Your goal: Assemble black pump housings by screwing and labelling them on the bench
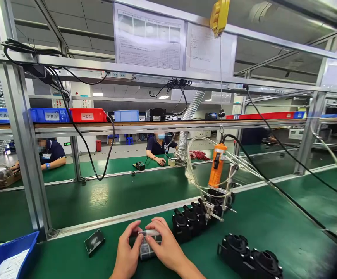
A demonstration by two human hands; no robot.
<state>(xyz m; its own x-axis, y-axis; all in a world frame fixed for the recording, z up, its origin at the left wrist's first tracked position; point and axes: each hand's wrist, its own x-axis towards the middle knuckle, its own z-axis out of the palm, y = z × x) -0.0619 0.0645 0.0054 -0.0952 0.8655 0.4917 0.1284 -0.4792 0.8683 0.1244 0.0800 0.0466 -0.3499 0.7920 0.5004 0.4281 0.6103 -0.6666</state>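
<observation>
Both my hands are around a small dark block with pale grid lines (147,252), close to the front of the green bench. My left hand (128,248) grips its left end, thumb on the near side. My right hand (165,245) closes over the right end with its thumb lying on top. A whitish strip shows along the block's upper edge; the rest is covered by fingers. To the left lies a flat black case with a clear face (94,242). Several black moulded housings (188,219) stand in a row just right of my right hand.
An orange electric screwdriver (217,164) hangs on a cable over the housings, with clear hoses around it. More black housings (250,257) sit at front right. A blue bin with white slips (10,261) stands at left. People sit at the benches beyond.
</observation>
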